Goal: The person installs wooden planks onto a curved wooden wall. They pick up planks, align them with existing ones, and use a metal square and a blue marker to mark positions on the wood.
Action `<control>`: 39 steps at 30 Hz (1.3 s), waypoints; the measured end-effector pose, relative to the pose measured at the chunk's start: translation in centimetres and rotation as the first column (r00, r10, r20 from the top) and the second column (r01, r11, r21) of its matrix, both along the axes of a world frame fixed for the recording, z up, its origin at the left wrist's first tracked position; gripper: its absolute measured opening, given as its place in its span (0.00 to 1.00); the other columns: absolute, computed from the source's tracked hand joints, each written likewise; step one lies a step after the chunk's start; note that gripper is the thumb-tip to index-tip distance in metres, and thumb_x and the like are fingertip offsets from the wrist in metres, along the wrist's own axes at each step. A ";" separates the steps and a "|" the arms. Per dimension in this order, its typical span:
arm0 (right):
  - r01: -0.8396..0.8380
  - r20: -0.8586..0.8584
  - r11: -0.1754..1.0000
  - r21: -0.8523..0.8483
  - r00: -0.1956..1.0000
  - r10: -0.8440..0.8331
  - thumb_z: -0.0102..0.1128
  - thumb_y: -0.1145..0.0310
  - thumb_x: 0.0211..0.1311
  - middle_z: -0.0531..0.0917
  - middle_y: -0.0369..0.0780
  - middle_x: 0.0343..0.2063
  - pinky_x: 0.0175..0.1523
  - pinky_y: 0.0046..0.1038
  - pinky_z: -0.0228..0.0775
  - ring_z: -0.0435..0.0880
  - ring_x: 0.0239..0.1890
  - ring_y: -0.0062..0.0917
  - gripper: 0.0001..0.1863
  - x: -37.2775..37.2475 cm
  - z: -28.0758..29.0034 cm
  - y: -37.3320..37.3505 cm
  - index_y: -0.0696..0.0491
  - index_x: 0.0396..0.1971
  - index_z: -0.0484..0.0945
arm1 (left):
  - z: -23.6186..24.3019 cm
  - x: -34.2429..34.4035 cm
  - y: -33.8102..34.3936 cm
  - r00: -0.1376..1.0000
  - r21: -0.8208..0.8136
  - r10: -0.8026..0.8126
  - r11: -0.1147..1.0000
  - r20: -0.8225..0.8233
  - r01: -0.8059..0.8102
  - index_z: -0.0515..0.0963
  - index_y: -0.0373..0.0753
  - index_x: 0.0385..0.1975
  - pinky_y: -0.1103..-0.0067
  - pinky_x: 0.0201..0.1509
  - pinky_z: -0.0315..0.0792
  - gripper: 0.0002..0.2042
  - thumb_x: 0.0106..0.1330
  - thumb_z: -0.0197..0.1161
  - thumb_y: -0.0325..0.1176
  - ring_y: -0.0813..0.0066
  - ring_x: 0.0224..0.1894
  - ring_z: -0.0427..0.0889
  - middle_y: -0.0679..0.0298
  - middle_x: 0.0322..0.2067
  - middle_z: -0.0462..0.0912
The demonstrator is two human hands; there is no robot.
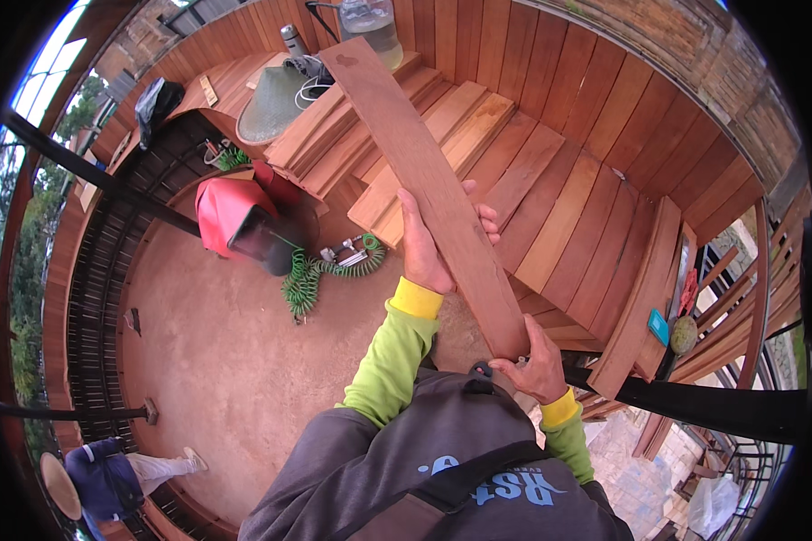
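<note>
A long reddish-brown wooden plank [431, 185] slants across the middle of the view, held up off the bench. Its far end points up and left; its near end comes close to my chest. My left hand [426, 251] supports it around mid-length, thumb along the left edge and fingertips curling over the right edge. At the near end, my right hand [543, 365] grips the plank's corner, with the thumb at its end and the fingers along its side. Below and behind the plank lie several loose boards [469, 117] on a slatted wooden bench [568, 234].
A red hood with a dark visor [244, 212], a green coiled hose [307, 284] and a metal air tool [341, 252] lie left of the bench. Beyond are a conical hat [280, 101] and a water container [379, 41]. A turquoise box [659, 326] sits right; another person [108, 478] is lower left.
</note>
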State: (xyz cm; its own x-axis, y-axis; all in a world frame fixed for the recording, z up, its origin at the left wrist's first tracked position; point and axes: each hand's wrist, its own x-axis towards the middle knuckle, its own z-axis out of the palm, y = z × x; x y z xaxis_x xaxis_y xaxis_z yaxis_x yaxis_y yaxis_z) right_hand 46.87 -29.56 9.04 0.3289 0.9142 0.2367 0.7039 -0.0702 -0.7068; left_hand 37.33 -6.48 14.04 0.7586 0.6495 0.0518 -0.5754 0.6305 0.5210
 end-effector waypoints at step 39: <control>0.138 -0.837 0.985 -0.101 0.523 -0.159 0.49 0.63 0.69 0.74 0.35 0.19 0.17 0.14 0.57 0.66 0.14 0.11 0.14 -8.4 -2.2 3.4 0.60 0.36 0.76 | -4.6 -23.9 0.7 0.628 -0.208 0.759 0.651 0.171 -0.730 0.62 0.41 0.58 0.58 0.53 0.69 0.31 0.67 0.38 0.60 0.56 0.40 0.77 0.48 0.39 0.76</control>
